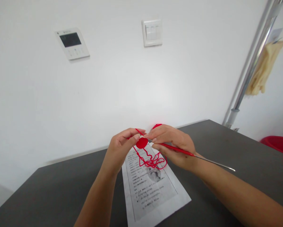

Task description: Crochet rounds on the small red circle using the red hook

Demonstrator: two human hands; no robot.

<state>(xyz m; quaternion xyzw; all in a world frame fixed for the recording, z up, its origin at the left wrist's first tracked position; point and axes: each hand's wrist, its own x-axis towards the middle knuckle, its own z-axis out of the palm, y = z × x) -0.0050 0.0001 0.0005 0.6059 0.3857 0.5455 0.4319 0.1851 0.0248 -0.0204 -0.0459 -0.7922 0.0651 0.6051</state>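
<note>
Across the worktop [72,186] I see the left grip [123,143] pinching the red piece [142,143] above the sheet [153,201], while the right grip [175,138] grasps the hook [176,149], its tip at the piece's upper edge. A pinch close to that tip and an even strand [139,131] would serve best. Loose yarn [153,163] loops below and could snag; a red bundle [157,125] sits mostly hidden behind the right grip.

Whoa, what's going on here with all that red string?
A person's left hand pinches a small red piece. The right hand holds a red-handled hook, one end up at that piece's top edge. Loose red yarn loops over a printed sheet on a dark table.
</note>
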